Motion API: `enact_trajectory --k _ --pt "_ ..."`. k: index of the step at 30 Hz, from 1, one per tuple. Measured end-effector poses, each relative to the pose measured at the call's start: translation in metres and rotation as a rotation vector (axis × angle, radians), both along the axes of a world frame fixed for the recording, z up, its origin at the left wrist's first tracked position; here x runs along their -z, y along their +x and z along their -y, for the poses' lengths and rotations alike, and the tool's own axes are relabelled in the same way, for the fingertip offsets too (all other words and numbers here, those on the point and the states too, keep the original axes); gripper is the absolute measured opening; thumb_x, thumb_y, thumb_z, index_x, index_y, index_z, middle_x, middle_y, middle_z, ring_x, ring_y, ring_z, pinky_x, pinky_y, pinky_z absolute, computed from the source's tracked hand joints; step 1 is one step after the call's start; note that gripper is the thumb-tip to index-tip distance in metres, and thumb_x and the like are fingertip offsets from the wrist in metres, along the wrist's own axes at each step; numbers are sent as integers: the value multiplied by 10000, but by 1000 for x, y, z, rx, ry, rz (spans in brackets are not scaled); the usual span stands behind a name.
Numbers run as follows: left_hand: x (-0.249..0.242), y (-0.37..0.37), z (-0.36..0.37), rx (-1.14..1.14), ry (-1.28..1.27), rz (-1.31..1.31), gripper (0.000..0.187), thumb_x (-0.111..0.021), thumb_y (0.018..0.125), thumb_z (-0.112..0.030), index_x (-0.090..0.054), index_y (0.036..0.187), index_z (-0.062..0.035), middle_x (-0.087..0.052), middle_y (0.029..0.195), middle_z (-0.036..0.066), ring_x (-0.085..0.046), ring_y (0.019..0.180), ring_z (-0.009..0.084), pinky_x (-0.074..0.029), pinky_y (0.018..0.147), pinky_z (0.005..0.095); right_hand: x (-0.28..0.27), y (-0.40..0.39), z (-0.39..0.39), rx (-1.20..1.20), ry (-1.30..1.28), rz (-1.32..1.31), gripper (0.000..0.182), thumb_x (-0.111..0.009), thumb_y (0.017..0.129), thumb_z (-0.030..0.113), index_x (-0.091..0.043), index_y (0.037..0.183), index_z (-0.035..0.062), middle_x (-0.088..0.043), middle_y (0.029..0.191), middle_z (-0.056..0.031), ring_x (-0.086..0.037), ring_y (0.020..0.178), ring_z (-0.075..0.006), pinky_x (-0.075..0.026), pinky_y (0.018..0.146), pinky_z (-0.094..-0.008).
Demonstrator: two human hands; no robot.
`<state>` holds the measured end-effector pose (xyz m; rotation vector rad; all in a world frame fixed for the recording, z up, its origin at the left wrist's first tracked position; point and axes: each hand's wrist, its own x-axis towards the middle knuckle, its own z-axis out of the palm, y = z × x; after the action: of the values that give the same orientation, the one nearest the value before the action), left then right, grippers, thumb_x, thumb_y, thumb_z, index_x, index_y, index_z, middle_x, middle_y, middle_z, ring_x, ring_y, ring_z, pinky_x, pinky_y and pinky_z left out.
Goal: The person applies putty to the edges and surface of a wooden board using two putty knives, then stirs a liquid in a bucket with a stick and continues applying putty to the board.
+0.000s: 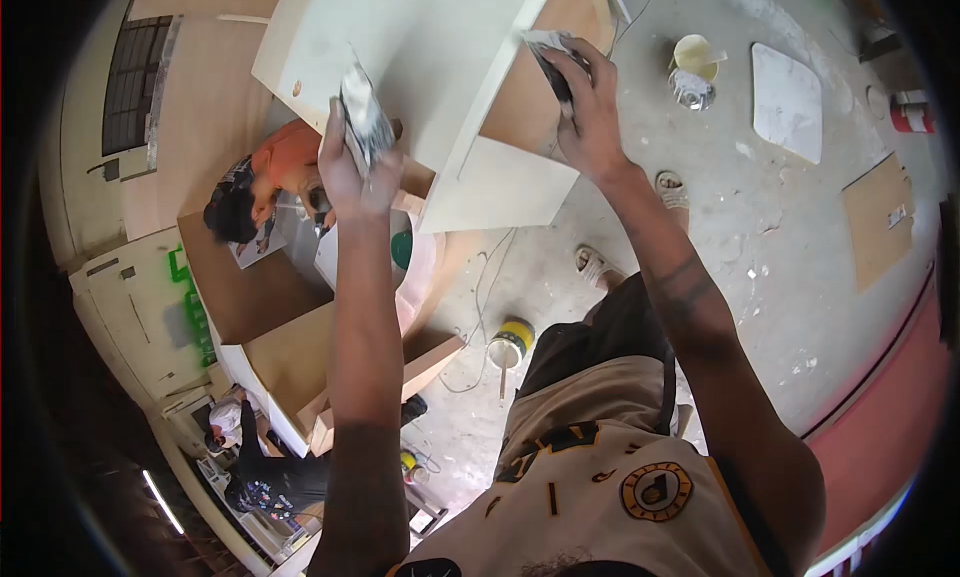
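My left hand [358, 172] is closed round a putty-smeared metal scraper [366, 107], held up in front of a large white-coated panel [380, 27]. My right hand [590, 107] grips a second scraper [550, 45], also smeared with pale putty, with its blade at the white edge of the panel. Brown unpainted board [575, 17] shows behind this second scraper. The left hand's fingers are slightly blurred.
A person in an orange top [285, 157] bends inside a wooden box frame at the left; other people are at lower left. On the floor are a yellow-banded can [515, 335], an open tub [693, 55], a white board [787, 102], cardboard [877, 222] and a cable.
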<state>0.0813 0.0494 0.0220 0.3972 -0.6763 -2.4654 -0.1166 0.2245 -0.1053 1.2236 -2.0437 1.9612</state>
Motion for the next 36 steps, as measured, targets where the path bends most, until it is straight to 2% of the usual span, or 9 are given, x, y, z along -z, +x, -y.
enact_trajectory --k 3,9,11,16,24,28,31,32,36 --pt "19 -9 27 42 40 -97 305 -477 1060 -213 -594 1263 -18 -693 1160 123 -675 1035 239 -607 875 390 18 29 14 -4 5 -68 763 -597 645 -196 -642 1288 212 -466 1379 -169 -455 1246 -395 -416 1075 -456" --pt "32 -12 28 95 166 -267 352 -489 1043 -153 -536 1371 -35 -628 1305 110 -635 1104 231 -594 882 398 29 136 -10 -200 -32 -126 388 -729 788 143 -756 1100 373 -499 1346 -97 -481 1235 -338 -414 1088 -461" --pt "39 -8 37 119 145 -265 360 -473 1050 -155 -517 1390 -44 -612 1331 107 -635 1113 236 -594 885 399 23 144 -24 -266 109 -249 426 -718 813 151 -724 1167 388 -506 1339 -94 -503 1208 -330 -423 1070 -461" --pt "39 -9 40 140 185 -250 358 -451 1067 -188 -514 1389 -45 -601 1345 107 -633 1142 242 -600 885 410 13 131 -28 -159 -22 16 529 -769 759 98 -703 1224 340 -515 1333 -105 -509 1210 -350 -422 1058 -454" --pt "39 -10 38 141 103 -234 369 -462 1064 -196 -511 1383 -16 -614 1328 118 -635 1138 261 -602 870 413 33 131 -29 -340 145 -232 639 -740 732 -13 -668 1281 306 -492 1355 -107 -474 1253 -340 -424 1057 -445" --pt "37 -11 35 123 123 -227 376 -461 1064 -204 -511 1378 -3 -633 1287 150 -646 1108 279 -605 853 436 29 138 -44 -372 85 252 545 -589 837 -82 -632 1315 177 -537 1321 -139 -510 1216 -354 -450 1031 -421" --pt "34 -12 30 56 105 -152 351 -474 1060 -223 -546 1333 -15 -669 1212 154 -678 1034 277 -624 801 432 1 128 -53 -639 150 670 479 -582 888 -68 -613 1324 129 -614 1229 -138 -596 1106 -279 -484 968 -354" --pt "33 -14 28 37 113 -146 343 -478 1058 -226 -555 1319 -17 -677 1191 154 -685 1018 277 -628 790 429 -1 127 -56 -783 222 936 426 -533 931 -55 -593 1333 75 -660 1157 -97 -626 1001 -183 -489 914 -290" --pt "25 -21 18 -41 84 -78 331 -505 1047 -232 -580 1289 -19 -692 1188 149 -708 1034 288 -646 748 407 -22 113 -51 -934 279 1089 549 -502 863 -80 -542 1396 46 -636 1207 -40 -602 1055 -138 -476 955 -280"
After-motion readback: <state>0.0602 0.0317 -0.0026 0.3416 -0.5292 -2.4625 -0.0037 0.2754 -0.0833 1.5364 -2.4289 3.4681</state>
